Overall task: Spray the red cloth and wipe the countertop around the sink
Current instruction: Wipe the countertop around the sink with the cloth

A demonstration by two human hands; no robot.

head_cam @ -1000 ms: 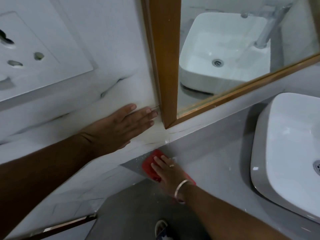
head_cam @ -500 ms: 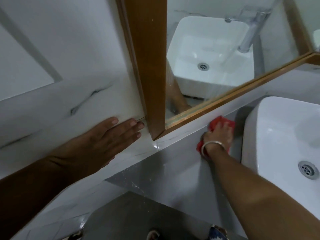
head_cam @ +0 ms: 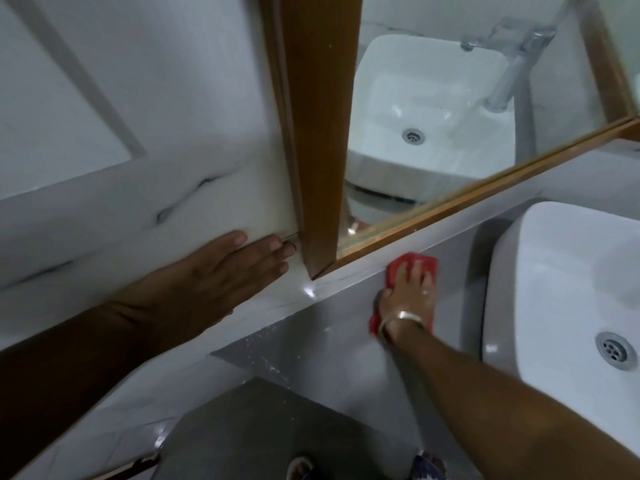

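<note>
My right hand (head_cam: 410,296) lies flat on the red cloth (head_cam: 398,268) and presses it onto the grey countertop (head_cam: 329,341), at the back edge just left of the white sink (head_cam: 571,289). The cloth shows in front of the fingertips and beside the wrist; the rest is hidden under the hand. A metal bangle circles that wrist. My left hand (head_cam: 214,278) rests flat and empty on the white marble wall, fingers spread, tips close to the corner of the wooden mirror frame (head_cam: 311,133).
The mirror (head_cam: 450,98) above the counter reflects the sink and a chrome tap. A white ledge (head_cam: 381,251) runs under the mirror. White specks dot the counter's left end (head_cam: 263,355). Below lie the dark floor (head_cam: 242,427) and my feet.
My right hand slid the red cloth from the counter's left end rightwards to beside the sink, then back slightly left. My left hand stayed on the wall.
</note>
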